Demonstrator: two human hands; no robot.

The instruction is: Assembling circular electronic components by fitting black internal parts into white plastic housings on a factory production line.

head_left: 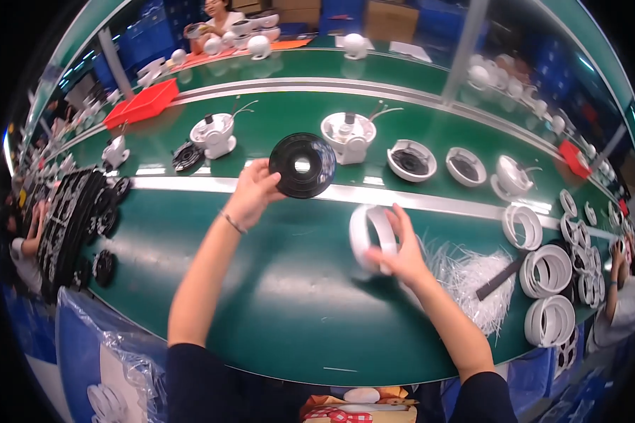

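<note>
Pinched at its left edge, a round black disc with a bright reflection at its middle is held up by my left hand. My right hand grips a white plastic ring tilted on its side, slightly blurred, above the green worktable. The disc and ring are apart. Beyond the disc, a white camera housing with loose wires stands on the belt. A pile of thin white plastic strips lies to the right of my right hand, with a dark flat bar on it.
Stacked white rings stand at the right edge. Black round parts are piled beside a tall stack of black trays at the left. White bowl-shaped shells sit along the green belt. Co-workers sit at far side, left and right.
</note>
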